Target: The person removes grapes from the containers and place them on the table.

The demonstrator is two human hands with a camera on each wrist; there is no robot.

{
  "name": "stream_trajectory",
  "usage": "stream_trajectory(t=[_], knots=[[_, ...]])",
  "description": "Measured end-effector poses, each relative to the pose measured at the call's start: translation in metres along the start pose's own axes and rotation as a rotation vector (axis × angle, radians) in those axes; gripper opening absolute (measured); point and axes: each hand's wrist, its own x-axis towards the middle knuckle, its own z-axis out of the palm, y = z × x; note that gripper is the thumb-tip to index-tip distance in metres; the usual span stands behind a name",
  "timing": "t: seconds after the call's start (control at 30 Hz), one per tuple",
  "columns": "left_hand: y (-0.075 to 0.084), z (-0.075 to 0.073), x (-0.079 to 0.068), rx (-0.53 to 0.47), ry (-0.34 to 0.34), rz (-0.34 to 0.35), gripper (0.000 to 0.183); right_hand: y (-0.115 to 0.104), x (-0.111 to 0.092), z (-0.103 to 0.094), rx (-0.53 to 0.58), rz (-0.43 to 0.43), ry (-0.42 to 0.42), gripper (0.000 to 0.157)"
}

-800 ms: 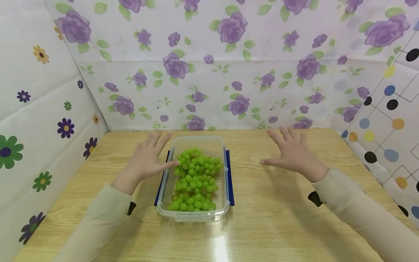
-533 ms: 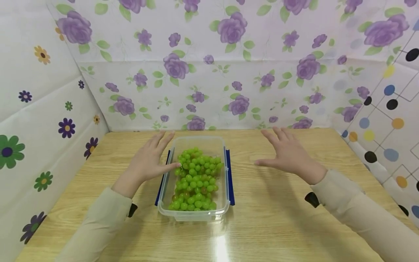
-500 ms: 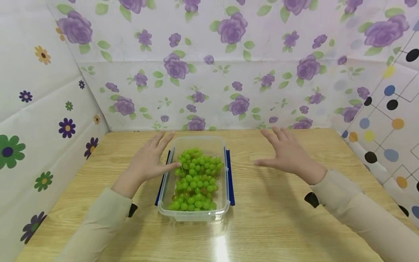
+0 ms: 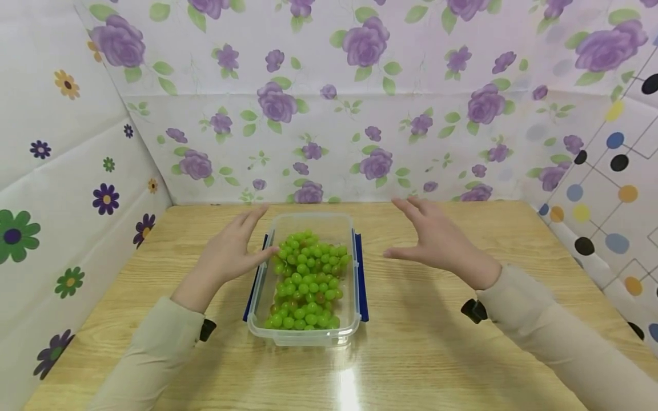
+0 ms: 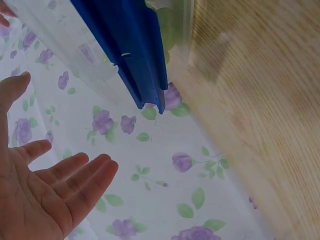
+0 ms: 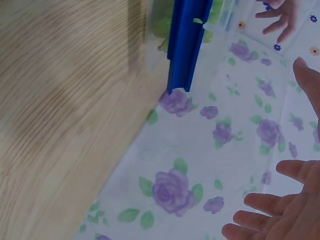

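A clear plastic food container (image 4: 313, 338) with blue side latches (image 4: 361, 279) stands lidless on the wooden table. Inside it lie bunches of green grapes (image 4: 307, 285). My left hand (image 4: 226, 251) hovers at the container's left side, fingers spread, the thumb tip overlapping the left rim in the head view. To the right of the container, apart from it, my right hand (image 4: 443, 242) is held in the air with spread fingers and nothing in it. Both wrist views show a hanging blue latch (image 5: 135, 55) between hand and table, with the palm of my left hand (image 5: 50, 195) and of my right hand (image 6: 285, 210) bare.
The wooden table (image 4: 411, 354) reaches back to a wall covering with purple roses (image 4: 329, 114). Patterned coverings stand at the left (image 4: 61, 188) and right (image 4: 606, 217) sides. Black wrist devices show under both sleeves.
My right hand has moved left, closer to the container. The left hand has shifted only slightly. The container and grapes stay in place.
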Motion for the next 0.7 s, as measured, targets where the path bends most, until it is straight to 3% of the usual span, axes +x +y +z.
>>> stream_trajectory(t=[0.3, 0.43, 0.7], knots=[[-0.003, 0.001, -0.002, -0.118, -0.066, -0.038, 0.081, -0.02, 0.003, 0.0, 0.163, -0.017, -0.066, 0.099], [-0.003, 0.002, -0.004, -0.177, -0.116, -0.05, 0.081, -0.028, 0.002, 0.003, 0.199, -0.04, -0.071, 0.097], [-0.005, 0.005, -0.007, -0.284, -0.14, -0.071, 0.077, -0.043, 0.01, 0.014, 0.25, -0.07, -0.101, 0.095]])
